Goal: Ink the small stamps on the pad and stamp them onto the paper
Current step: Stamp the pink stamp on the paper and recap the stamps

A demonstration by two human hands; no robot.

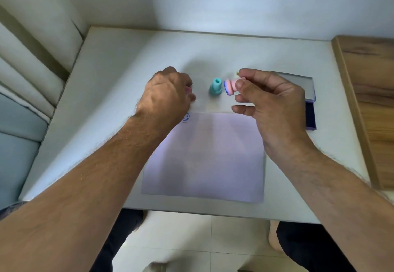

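Observation:
A sheet of white paper [204, 158] lies on the white table [106, 92], with one blue round stamp mark [186, 117] at its far left corner. My right hand [270, 105] holds a small pink stamp [230, 86] sideways above the table, its blue inked face turned left. A teal stamp [215, 86] stands upright on the table just left of it. My left hand [168, 94] hovers closed over the paper's far left corner, with something pink [188, 89] barely showing under its fingers. The blue ink pad [310, 114] sits open behind my right hand.
The ink pad's grey lid [298, 84] stands raised at the back. A wooden surface [366, 101] borders the table on the right. A cushioned seat [25, 92] lies to the left, and walls close off the back. My legs [309, 248] show below the front edge.

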